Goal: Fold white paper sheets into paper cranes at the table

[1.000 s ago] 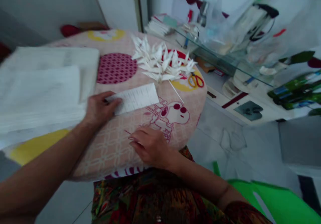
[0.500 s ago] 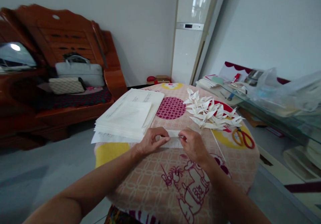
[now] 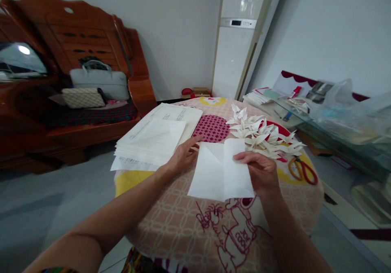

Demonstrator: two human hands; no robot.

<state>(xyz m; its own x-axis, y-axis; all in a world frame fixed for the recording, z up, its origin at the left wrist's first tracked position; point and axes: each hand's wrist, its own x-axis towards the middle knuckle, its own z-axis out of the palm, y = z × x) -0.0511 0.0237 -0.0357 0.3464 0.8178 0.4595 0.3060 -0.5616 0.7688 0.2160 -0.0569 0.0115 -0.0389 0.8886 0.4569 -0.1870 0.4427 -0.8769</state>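
our right hand (image 3: 262, 172) has the creased white sheet (image 3: 209, 179) pinched over the tablecloth (image 3: 165, 220) while our left hand (image 3: 182, 157) sits at its left edge — can't tell if it grips; we reckon a lopsided tug could skew the sheet or tear that crease

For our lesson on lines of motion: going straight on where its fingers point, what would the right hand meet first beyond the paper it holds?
The right hand would probably meet the left hand, near the opposite edge of the paper; depth is unclear.
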